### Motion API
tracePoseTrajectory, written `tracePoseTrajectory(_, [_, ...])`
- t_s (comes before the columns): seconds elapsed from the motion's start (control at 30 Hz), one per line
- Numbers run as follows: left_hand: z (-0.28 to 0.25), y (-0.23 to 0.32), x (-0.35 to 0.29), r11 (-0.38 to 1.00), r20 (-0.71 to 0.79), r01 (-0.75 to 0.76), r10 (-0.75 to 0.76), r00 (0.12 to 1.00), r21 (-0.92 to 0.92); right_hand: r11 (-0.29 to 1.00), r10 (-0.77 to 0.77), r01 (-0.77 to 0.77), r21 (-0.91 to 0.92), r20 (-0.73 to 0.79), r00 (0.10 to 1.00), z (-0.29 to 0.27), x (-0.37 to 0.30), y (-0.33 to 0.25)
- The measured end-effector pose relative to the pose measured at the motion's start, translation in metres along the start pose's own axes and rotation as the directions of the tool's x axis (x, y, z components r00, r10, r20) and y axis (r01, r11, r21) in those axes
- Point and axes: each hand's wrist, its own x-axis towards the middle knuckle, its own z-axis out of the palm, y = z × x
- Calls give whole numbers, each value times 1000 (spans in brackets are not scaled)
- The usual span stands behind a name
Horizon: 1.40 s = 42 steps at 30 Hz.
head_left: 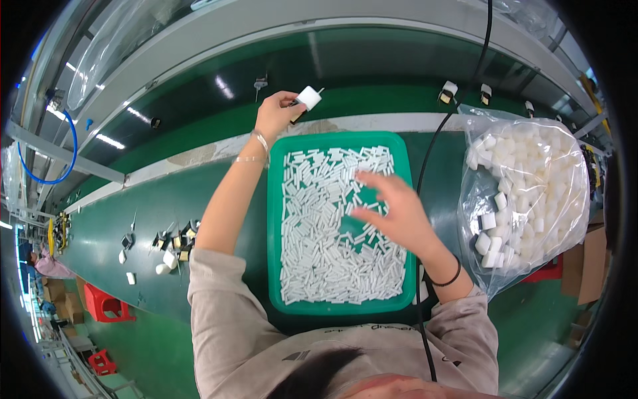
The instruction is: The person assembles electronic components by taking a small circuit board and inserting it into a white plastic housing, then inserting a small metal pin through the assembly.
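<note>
My left hand [276,114] is beyond the far left corner of the green tray. Its fingers close round a small part with a white block [308,98] on it; a thin pin sticks out, and dark and yellowish bits show below. My right hand [397,211] hovers over the right side of the tray, thumb and fingers apart, with nothing visible between them. Many short white tubes [322,246] lie loose in the green tray [274,219], and its green bottom shows through near my right hand.
A clear bag [531,186] of white foam-like blocks stands on the right. Several black, yellow and white parts [174,245] lie on the left of the green table [100,229]. More capped parts [448,92] rest on the far green belt. A black cable [428,159] hangs right of the tray.
</note>
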Motion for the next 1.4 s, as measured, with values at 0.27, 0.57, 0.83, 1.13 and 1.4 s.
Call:
tracePoseTrajectory(0.27, [16,-21,93,521,-206,121,108,973,845,889,25,65,-452,192,981,17,-7,5])
tracePoseTrajectory(0.57, [-58,-74,100,858,-357,192,-11,934,476,866,47,143,-479,363,931,34,-5,21])
tracePoseTrajectory(0.83, [-69,64,-42,905,-154,-13,-58,986,-426,856,-157,247,-455,227,961,38,-8,36])
tracePoseTrajectory(1.13, [-19,91,-178,606,23,-57,123,992,-793,928,95,-143,345,155,983,1,1,-18])
tracePoseTrajectory(1.4, [2,108,-209,296,-4,-50,153,988,-954,633,102,-96,768,40,994,0,-9,-26])
